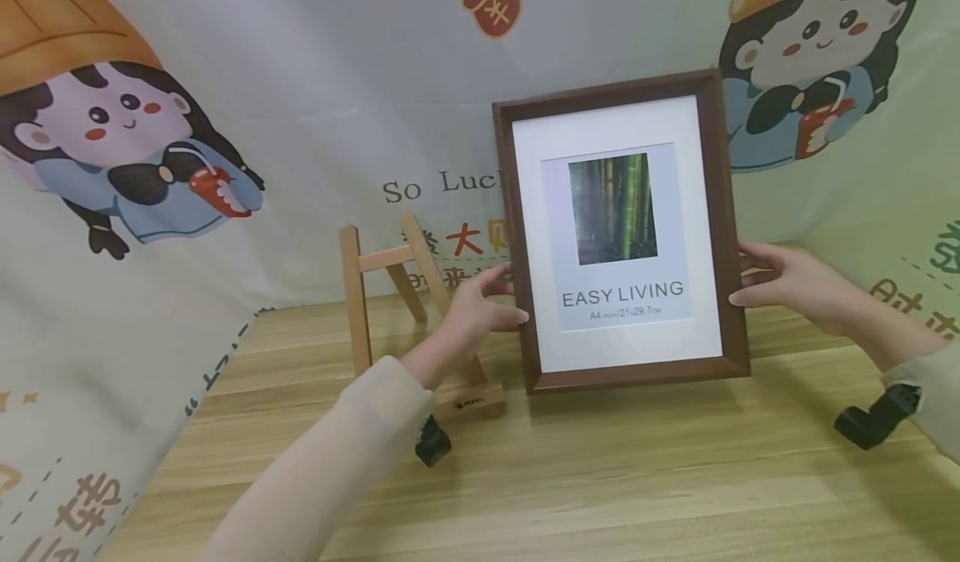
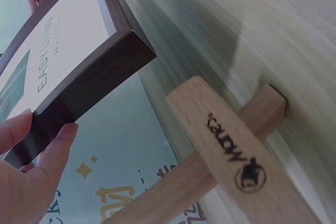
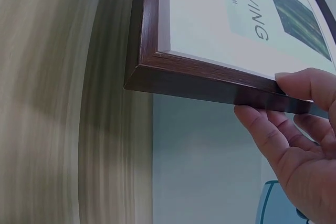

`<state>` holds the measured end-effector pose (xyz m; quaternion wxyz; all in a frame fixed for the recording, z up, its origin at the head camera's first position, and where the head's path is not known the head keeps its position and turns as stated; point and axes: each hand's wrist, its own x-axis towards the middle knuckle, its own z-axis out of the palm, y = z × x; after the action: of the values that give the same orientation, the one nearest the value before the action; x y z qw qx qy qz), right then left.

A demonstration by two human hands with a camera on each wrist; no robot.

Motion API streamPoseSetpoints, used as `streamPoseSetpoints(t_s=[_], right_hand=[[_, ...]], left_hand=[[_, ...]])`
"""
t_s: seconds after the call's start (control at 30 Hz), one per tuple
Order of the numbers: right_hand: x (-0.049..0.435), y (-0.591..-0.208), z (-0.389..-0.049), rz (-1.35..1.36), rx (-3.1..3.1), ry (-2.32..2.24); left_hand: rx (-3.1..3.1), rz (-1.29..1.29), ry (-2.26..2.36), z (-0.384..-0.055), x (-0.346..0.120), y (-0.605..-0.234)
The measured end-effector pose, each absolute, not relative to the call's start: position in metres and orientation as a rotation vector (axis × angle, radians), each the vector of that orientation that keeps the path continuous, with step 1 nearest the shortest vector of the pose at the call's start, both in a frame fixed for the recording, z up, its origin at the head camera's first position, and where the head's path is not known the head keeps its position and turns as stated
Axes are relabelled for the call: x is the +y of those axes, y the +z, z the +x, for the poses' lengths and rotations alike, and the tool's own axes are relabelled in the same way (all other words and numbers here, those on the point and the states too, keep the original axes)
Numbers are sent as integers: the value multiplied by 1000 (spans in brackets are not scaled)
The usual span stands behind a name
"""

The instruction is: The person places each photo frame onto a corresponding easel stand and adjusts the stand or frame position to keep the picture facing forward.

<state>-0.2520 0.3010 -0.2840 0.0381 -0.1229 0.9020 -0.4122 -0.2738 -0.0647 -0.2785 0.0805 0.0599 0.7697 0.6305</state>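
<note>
A dark brown picture frame [image 1: 624, 362] with a white mat, a bamboo photo and the words EASY LIVING is held nearly upright, slightly tilted, above the table. My left hand [image 1: 480, 308] grips its left side, thumb at the front edge and fingers behind. On the opposite side my right hand [image 1: 798, 287] pinches the edge the same way, as the right wrist view shows with the thumb on the front and fingertips under the side. A small wooden easel [image 1: 352, 295] stands to the left of the frame, partly hidden behind my left forearm; its printed ledge [image 2: 226, 145] is close in the left wrist view.
The wood-grain table [image 1: 637, 479] extends under the easel and the frame. Behind it hangs a light cloth backdrop [image 1: 322, 62] with cartoon girls and lettering. Black wrist-camera mounts [image 1: 877, 416] stick out below both sleeves.
</note>
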Motion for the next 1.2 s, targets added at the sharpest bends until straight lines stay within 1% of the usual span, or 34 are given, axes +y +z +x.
streamPoseSetpoints(t_s=[1.0,1.2], right_hand=[[257,-272,-263,-477,2675,-1381],[248,-273,-266,-496,2657,-1409]], left_hand=[[2308,223,1935,-264,-114,-266],[2346,195,1915,-261,-120,-263]])
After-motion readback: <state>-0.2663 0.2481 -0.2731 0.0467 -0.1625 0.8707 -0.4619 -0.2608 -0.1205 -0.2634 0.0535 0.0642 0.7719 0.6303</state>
